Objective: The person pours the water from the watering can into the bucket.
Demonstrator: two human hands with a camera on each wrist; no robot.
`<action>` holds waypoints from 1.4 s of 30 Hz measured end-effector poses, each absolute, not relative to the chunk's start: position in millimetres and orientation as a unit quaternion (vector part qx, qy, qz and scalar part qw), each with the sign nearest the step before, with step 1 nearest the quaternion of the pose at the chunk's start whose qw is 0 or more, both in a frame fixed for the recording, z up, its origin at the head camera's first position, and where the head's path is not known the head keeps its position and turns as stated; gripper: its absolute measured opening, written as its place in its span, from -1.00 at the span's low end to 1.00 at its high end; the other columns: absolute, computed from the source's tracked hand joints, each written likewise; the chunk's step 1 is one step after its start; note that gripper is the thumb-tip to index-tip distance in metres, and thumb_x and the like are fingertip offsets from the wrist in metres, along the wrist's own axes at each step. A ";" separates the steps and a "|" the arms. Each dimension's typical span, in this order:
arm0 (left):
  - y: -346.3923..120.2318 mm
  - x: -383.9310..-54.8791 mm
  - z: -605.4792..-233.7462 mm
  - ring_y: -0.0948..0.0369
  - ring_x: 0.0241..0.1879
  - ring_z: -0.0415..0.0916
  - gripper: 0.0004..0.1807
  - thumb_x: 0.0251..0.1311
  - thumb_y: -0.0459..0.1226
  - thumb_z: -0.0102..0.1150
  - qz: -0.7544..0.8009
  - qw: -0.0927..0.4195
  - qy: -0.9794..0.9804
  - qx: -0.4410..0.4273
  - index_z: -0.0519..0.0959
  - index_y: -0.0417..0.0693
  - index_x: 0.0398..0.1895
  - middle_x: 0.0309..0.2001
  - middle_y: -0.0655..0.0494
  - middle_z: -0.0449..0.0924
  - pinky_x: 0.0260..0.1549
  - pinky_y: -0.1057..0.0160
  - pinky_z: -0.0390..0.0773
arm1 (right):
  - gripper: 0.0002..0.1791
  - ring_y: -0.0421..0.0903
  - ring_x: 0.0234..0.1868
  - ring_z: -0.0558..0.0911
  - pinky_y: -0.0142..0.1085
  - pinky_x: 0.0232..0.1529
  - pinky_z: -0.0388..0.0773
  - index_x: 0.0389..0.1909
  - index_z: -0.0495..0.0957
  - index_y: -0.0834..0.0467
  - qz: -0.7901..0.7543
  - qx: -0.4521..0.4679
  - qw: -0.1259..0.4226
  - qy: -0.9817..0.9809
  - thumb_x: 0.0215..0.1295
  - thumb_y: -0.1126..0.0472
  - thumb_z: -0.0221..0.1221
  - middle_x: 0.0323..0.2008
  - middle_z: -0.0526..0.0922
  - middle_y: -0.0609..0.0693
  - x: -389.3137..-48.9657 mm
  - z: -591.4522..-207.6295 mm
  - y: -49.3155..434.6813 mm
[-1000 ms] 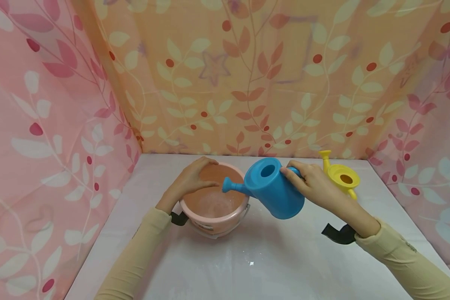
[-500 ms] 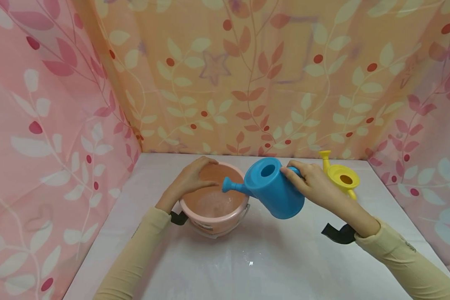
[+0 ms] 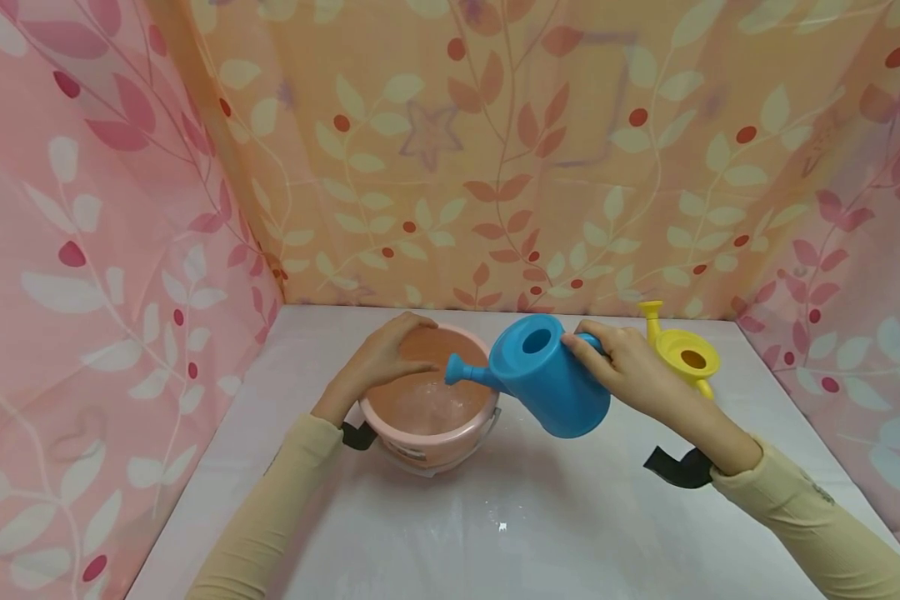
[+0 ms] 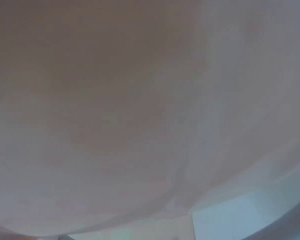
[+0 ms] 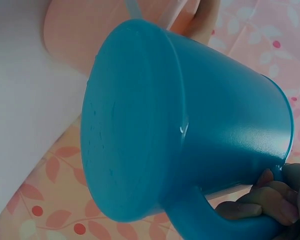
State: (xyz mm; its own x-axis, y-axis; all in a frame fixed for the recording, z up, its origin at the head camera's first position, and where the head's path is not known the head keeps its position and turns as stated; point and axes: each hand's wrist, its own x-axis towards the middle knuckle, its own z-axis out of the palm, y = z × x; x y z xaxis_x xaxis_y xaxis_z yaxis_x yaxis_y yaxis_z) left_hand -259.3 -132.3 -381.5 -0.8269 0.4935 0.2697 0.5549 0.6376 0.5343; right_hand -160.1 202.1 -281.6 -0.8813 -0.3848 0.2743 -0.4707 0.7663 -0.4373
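Note:
In the head view, my right hand grips the handle of a blue watering can. The can is tilted left, with its spout over the pink bucket. My left hand holds the bucket's left rim, its thumb reaching inside over the opening. Water with a rippled surface shows in the bucket. Close by in the left wrist view, the bucket's blurred wall fills most of the frame. The right wrist view shows wet drops on the can's base and my fingers curled at its handle.
A yellow watering can stands at the back right, behind my right hand. Wet drops lie on the white table in front. Floral cloth walls close off the back and both sides.
Both hands, the blue watering can and the bucket keep almost the same places. Only the glints and ripples inside the bucket differ slightly.

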 end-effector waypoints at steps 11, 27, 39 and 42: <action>-131.4 -259.2 -381.8 0.18 0.15 0.34 -0.28 -0.12 0.18 0.32 -0.312 0.052 -0.904 -0.287 0.42 0.12 0.12 0.09 0.22 0.44 0.16 0.06 0.37 | -0.75 0.04 -0.34 0.66 0.08 -0.26 0.59 -0.33 0.46 0.17 0.252 0.228 0.084 -0.937 0.38 0.05 0.01 -0.42 0.65 0.06 -158.6 -281.3 202.0; -131.5 -258.8 -381.5 0.16 0.16 0.34 -0.28 -0.11 0.20 0.29 -0.310 0.054 -0.904 -0.291 0.42 0.10 0.12 0.09 0.21 0.44 0.16 0.05 0.36 | -0.74 0.05 -0.34 0.67 0.08 -0.26 0.59 -0.32 0.47 0.18 0.251 0.228 0.086 -0.937 0.38 0.05 0.00 -0.41 0.65 0.07 -158.6 -282.0 201.7; -131.3 -258.5 -382.2 0.18 0.15 0.35 -0.30 -0.10 0.17 0.31 -0.312 0.055 -0.903 -0.291 0.43 0.10 0.12 0.07 0.21 0.44 0.15 0.06 0.37 | -0.74 0.00 -0.37 0.65 0.07 -0.27 0.60 -0.33 0.47 0.18 0.249 0.234 0.090 -0.936 0.38 0.05 0.00 -0.43 0.64 0.04 -158.6 -281.1 202.1; -131.1 -258.4 -382.0 0.18 0.14 0.35 -0.31 -0.10 0.16 0.31 -0.311 0.056 -0.903 -0.291 0.43 0.11 0.11 0.07 0.21 0.44 0.15 0.06 0.38 | -0.74 0.01 -0.37 0.65 0.07 -0.27 0.60 -0.31 0.47 0.19 0.248 0.235 0.092 -0.935 0.38 0.06 0.01 -0.42 0.64 0.06 -159.0 -281.2 201.7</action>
